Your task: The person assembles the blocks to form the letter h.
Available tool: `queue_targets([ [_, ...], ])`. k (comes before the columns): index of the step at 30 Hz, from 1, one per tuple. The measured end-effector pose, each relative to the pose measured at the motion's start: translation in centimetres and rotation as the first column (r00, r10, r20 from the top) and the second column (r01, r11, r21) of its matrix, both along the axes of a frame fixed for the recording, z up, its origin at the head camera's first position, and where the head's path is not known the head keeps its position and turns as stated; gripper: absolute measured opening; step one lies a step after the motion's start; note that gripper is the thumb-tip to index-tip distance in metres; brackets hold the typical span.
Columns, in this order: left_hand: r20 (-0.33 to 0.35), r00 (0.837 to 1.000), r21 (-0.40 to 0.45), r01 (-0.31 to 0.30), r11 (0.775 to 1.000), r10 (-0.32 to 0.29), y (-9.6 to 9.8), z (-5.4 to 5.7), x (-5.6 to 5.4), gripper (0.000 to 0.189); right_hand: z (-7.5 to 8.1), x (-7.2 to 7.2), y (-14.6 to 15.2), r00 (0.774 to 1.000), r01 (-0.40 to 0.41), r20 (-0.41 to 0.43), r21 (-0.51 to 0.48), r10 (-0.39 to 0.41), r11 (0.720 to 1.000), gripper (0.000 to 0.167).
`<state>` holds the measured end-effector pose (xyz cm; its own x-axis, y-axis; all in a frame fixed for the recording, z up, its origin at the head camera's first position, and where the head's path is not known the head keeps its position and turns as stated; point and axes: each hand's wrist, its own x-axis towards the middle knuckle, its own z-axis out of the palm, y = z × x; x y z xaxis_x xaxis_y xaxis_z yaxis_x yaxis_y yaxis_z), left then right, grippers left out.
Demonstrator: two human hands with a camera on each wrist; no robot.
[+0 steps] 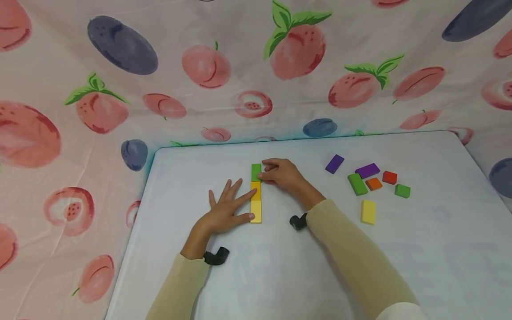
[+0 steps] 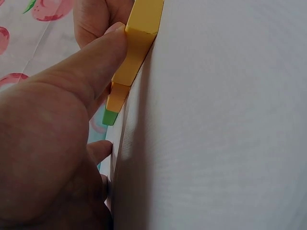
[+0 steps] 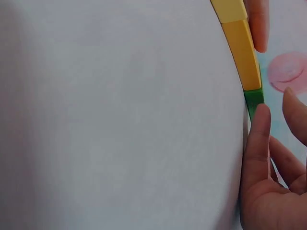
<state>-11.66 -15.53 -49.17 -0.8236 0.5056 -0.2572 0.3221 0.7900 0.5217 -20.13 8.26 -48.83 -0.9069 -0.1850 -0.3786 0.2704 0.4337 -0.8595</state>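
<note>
Three blocks lie end to end in a straight row on the white table: a green block (image 1: 256, 171) farthest, an orange-yellow block (image 1: 255, 184) in the middle, a light yellow block (image 1: 256, 209) nearest. From the left, my left hand (image 1: 222, 215) lies with spread fingers. Its index fingertip touches the orange-yellow block, and its thumb tip touches the light yellow block (image 2: 146, 17). My right hand (image 1: 283, 174) is on the right of the row, its thumb against the green block (image 3: 254, 101). In the right wrist view its index finger is raised apart from that block.
Loose blocks lie at the right: two purple blocks (image 1: 334, 164), a long green block (image 1: 357, 184), an orange block (image 1: 374, 184), a red block (image 1: 390, 177), a small green block (image 1: 402, 191) and a yellow block (image 1: 368, 212). A fruit-print cloth (image 1: 240, 26) hangs behind the table (image 1: 440, 266).
</note>
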Motion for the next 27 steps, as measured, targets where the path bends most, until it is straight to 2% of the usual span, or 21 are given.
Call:
queue_targets([
  [5,-0.003,1.0,-0.002,-0.004,1.0,0.004,0.0,-0.1,0.0,0.072,0.5,0.5,1.1,1.0,0.027,0.016,-0.067,-0.026,0.997,0.055],
  [8,0.0,1.0,0.002,-0.009,1.0,0.009,0.1,-0.1,0.0,0.072,1.0,0.7,2.0,1.0,0.028,-0.008,-0.092,-0.029,0.995,0.051],
  [18,0.005,1.0,-0.001,-0.016,1.0,0.016,0.1,0.0,0.1,0.072,4.1,1.0,5.8,0.981,0.056,-0.186,0.02,-0.052,0.998,0.048],
  [22,-0.003,1.0,0.004,-0.009,1.0,0.009,0.0,-0.1,0.1,0.072,4.8,1.0,7.5,0.956,0.096,-0.283,0.056,-0.076,0.994,0.047],
  [27,-0.003,1.0,-0.001,-0.004,1.0,0.004,-0.1,-0.4,0.0,0.072,5.4,1.0,10.1,0.902,0.152,-0.427,0.173,-0.065,0.973,0.048],
])
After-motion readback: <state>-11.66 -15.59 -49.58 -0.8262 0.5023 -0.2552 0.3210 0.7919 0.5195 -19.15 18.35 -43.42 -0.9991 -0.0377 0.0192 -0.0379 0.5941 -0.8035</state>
